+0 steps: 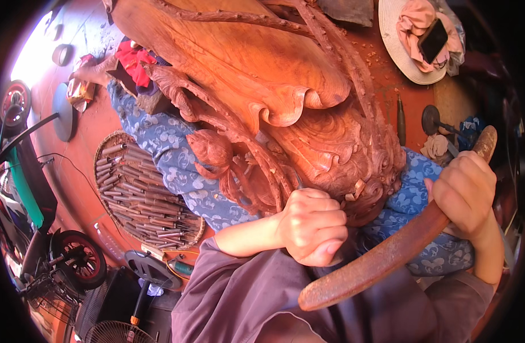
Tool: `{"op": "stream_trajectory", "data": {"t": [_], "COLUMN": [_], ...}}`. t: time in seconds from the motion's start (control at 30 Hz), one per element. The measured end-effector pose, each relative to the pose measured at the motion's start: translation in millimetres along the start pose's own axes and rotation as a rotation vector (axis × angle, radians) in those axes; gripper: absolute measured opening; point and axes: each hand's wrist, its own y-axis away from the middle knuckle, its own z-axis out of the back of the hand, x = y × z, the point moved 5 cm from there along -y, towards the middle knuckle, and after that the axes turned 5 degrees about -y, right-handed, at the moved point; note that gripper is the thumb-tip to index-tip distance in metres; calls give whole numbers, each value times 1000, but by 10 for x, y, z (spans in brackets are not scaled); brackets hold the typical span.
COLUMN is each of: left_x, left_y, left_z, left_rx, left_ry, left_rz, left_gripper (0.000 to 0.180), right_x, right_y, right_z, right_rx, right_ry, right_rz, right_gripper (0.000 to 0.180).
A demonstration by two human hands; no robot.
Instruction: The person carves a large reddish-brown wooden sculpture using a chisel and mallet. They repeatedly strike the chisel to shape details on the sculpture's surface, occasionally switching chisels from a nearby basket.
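Note:
A large reddish-brown wood carving (239,74) lies in front of me, with a smooth wavy-edged leaf form, knobbly stems and a carved bud (212,150). My left hand (314,228) is closed in a fist at its near edge. From the top of that fist a thin metal shaft of a carving chisel (299,180) points into the carving; its handle is hidden in the fingers. My right hand (466,188) grips a long curved wooden mallet (382,255) near its upper end. The mallet's thick end hangs over my lap, apart from the chisel. Small wood chips (354,190) lie on the carving.
Blue patterned cloth padding (159,140) lies under the carving. At left is a round woven basket (98,171) full of chisels. A hat (392,48) with a pink cloth and a phone (433,41) sits far right. A wheeled vehicle (82,260) and a fan (116,332) stand lower left.

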Motion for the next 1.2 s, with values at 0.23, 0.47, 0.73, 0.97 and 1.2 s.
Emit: {"op": "stream_trajectory", "data": {"t": [0.23, 0.47, 0.73, 0.97, 1.2], "left_x": [59, 62, 97, 127, -445], "left_y": [11, 62, 48, 30, -138], "left_z": [187, 227, 187, 126, -208], "left_rx": [28, 15, 25, 19, 38], "left_ry": [128, 110, 29, -94, -53], "left_rz": [38, 42, 49, 87, -128], "left_gripper": [22, 24, 19, 26, 36], "right_x": [65, 78, 14, -19, -361], "right_y": [-12, -40, -3, 17, 220], "right_z": [-14, 17, 41, 41, 287], "right_rx": [8, -14, 14, 52, -14], "right_ry": [39, 90, 130, 122, 15], "right_rz": [76, 35, -39, -45, -25], "right_gripper": [23, 22, 25, 20, 33]}}
